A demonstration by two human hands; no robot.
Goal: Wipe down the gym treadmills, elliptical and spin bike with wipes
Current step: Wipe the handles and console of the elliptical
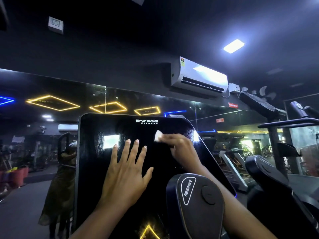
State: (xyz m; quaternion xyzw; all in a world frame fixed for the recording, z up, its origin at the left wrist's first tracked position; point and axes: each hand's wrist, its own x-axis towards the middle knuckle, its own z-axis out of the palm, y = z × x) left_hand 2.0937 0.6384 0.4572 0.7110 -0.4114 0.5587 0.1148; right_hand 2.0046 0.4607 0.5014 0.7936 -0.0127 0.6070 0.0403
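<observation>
A small white wipe (158, 135), crumpled into a wad, sticks out past the fingertips of the right hand (179, 147), held against the console (93, 169). The console is a glossy black panel, tilted back, marked VIVA FITNESS just above the fingers. It lies under the spread fingers of the left hand (126, 175), with curved smear marks just left of them.

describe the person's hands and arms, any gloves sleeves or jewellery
Both are bare: the left hand and right hand wear no gloves and no rings that show. The wrists carry no watch or bangle, and the forearms are uncovered to the frame's lower edge, so no sleeve is in view.
</observation>
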